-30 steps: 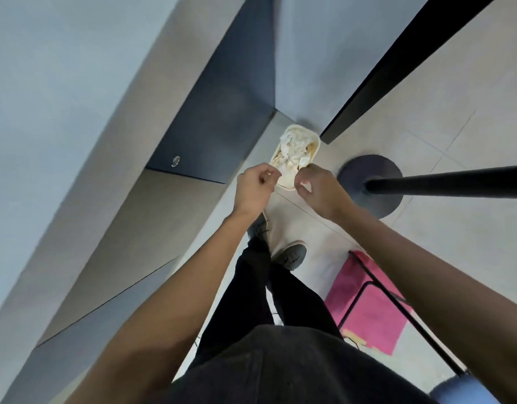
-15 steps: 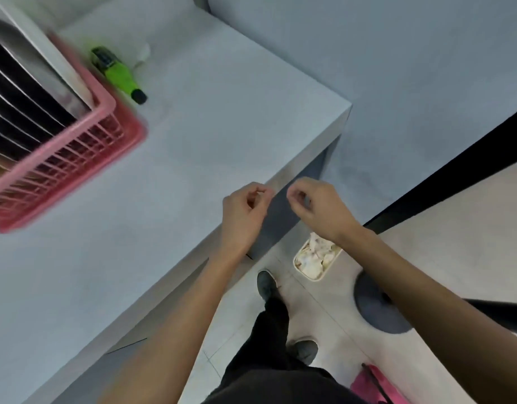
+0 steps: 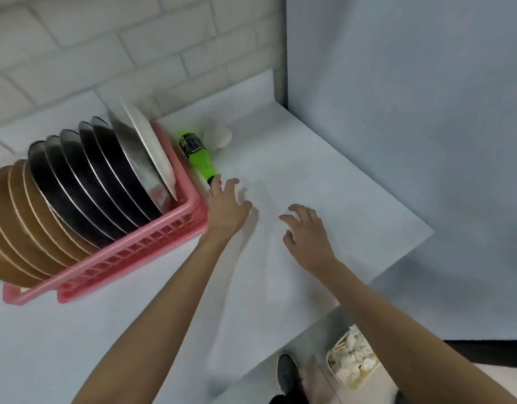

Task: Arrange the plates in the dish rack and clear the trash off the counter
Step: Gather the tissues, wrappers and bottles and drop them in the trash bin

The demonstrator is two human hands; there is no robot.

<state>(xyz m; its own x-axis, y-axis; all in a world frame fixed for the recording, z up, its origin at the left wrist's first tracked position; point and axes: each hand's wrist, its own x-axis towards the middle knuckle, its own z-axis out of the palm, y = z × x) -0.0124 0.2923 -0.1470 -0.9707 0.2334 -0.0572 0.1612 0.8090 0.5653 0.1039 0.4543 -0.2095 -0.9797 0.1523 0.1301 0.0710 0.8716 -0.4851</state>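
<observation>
A pink dish rack stands on the white counter, filled with several upright plates: brown ones at the left, dark ones in the middle, white ones at the right. Behind the rack lies a green bottle with a crumpled white wrapper next to it. My left hand reaches over the counter with fingers spread, its fingertips at the bottle's black cap. Beside it, my right hand hovers above the counter with fingers spread, holding nothing.
On the floor below the counter's right edge sits a cream trash bin full of crumpled paper. My shoe is beside it. A brick wall rises behind the counter and a plain grey wall at the right.
My view swung up from the floor bin to the counter. Both hands moved from above the bin forward over the counter and opened their fingers, the left reaching the green bottle.
</observation>
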